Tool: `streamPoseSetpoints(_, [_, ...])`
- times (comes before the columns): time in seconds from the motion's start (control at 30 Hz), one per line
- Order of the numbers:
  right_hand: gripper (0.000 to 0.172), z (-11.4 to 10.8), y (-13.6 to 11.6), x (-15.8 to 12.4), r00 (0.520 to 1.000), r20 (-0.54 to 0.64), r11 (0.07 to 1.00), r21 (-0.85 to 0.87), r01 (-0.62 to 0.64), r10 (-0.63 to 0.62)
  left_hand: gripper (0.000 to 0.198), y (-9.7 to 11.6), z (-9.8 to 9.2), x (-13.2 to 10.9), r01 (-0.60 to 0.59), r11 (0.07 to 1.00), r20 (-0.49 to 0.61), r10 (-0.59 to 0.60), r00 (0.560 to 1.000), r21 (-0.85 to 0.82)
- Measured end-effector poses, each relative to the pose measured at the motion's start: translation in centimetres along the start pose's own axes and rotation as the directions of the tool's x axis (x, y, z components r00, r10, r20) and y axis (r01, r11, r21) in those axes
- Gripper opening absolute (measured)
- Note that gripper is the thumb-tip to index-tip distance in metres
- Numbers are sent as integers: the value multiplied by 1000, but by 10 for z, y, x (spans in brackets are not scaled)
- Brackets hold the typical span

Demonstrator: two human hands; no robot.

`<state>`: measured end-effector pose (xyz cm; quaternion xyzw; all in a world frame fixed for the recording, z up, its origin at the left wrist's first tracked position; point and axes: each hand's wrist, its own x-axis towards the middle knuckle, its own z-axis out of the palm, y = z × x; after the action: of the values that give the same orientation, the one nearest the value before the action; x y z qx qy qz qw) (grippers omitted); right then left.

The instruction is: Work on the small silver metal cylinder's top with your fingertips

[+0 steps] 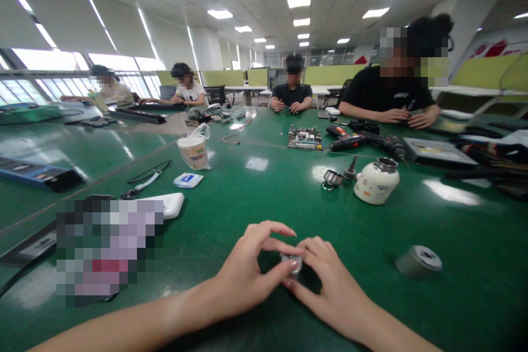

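My left hand (247, 275) and my right hand (328, 280) meet low in the middle of the green table (256, 198). Between their fingertips sits a small round silvery part (292, 262), pinched from both sides; most of it is hidden by my fingers. A grey metal cylinder (418, 261) lies on its side to the right of my right hand. Farther back stands a white flask body (376, 180) with its mouth uncovered, and beside it lie a metal ring (332, 178) and a small stopper (351, 169).
A paper cup in a plastic bag (193, 149), a white packet (188, 180), a white flat box (167, 204) and a lanyard (146, 177) lie at left. A circuit board (305, 137), power drill (367, 143) and tray (437, 152) sit farther back. Several people sit along the far edge.
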<state>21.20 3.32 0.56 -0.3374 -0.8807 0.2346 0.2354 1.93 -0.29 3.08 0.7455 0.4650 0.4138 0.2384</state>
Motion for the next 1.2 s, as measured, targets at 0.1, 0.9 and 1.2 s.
streamPoseSetpoints(0.1, [12,0,0,0,1000,1,1000,10,-2,2,18,0,1,2,14,1000,-58,-15,998,-21])
streamPoseSetpoints(0.9, [13,2,2,0,1000,-3,1000,25,12,-12,26,-6,-3,7,-177,976,-95,190,977,127])
streamPoseSetpoints(1.2, [12,4,4,-1,1000,1,1000,9,17,-17,22,-3,-2,7,-160,983,-109,169,980,89])
